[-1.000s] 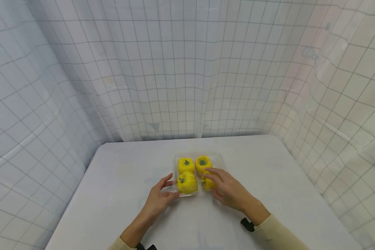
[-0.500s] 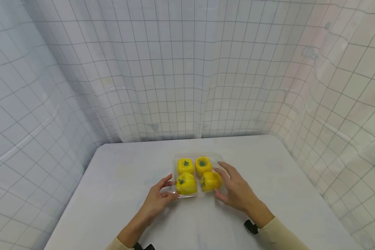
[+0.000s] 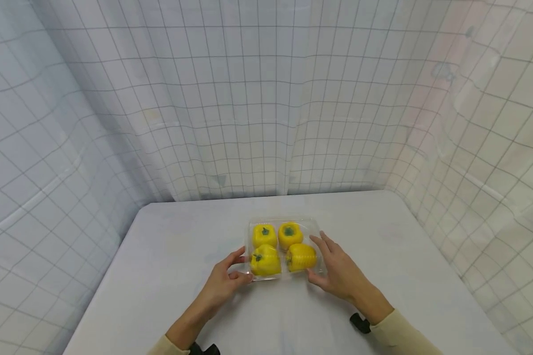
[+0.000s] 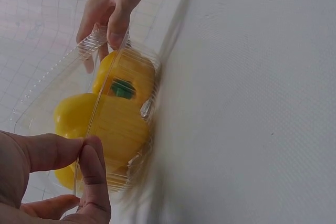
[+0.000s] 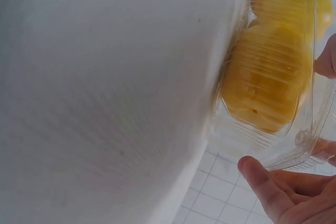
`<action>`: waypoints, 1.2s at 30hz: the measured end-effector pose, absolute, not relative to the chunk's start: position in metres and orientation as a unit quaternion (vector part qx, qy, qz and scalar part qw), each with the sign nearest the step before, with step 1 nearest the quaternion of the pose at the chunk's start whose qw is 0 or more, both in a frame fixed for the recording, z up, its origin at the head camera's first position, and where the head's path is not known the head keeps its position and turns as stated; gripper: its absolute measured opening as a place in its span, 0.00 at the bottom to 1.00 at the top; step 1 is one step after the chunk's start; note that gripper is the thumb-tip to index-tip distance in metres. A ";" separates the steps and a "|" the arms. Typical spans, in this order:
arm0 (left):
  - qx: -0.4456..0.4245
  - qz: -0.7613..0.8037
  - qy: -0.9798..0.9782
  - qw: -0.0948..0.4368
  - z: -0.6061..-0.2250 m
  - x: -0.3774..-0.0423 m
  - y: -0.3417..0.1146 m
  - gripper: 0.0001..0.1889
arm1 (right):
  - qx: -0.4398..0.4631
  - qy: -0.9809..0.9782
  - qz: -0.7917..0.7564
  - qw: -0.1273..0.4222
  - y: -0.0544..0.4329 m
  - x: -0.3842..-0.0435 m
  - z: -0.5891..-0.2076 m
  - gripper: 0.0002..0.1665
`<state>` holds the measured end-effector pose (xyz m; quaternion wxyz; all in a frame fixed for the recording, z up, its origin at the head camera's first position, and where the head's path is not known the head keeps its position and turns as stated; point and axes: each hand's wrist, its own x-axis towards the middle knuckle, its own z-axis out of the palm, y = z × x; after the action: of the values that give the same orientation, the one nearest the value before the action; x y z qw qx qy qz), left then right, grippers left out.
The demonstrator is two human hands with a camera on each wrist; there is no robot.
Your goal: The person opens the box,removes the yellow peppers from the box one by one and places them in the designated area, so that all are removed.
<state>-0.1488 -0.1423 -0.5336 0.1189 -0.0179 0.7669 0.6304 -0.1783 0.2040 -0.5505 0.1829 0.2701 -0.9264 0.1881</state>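
Note:
A clear plastic container (image 3: 306, 225) stands on the table with several yellow bell peppers in two rows. One pepper (image 3: 265, 261) lies at the front left, and another pepper (image 3: 301, 257) lies on its side at the front right. My left hand (image 3: 224, 278) is at the container's front left corner; its thumb and index finger pinch the thin rim, plain in the left wrist view. On the opposite side my right hand (image 3: 339, 271) holds the right corner, thumb at the front and fingers along the side. The ribbed wall (image 4: 144, 111) partly blurs the peppers behind it.
The white table (image 3: 182, 236) extends around the container on all sides. Behind it and to both sides hang white curtains (image 3: 244, 98) with a grid pattern. A dark strap (image 3: 360, 323) sits at the right wrist.
My right hand has moved right, off the front right pepper and onto the container's right side, baring that pepper. My left hand stays at the left corner. The peppers keep their places.

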 end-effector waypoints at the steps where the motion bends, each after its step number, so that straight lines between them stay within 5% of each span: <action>1: -0.018 0.630 0.767 0.119 -0.533 -0.149 -0.142 0.47 | 0.271 -0.925 0.190 0.186 0.204 -0.178 -0.551 0.55; 36: -0.027 0.627 0.770 0.112 -0.533 -0.149 -0.140 0.47 | 0.324 -0.880 0.243 0.247 0.221 -0.185 -0.551 0.40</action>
<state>-0.1491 -0.1398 -0.5334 0.1115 -0.0273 0.7704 0.6272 -0.1848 0.2208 -0.5513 0.2473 0.3242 -0.8802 0.2429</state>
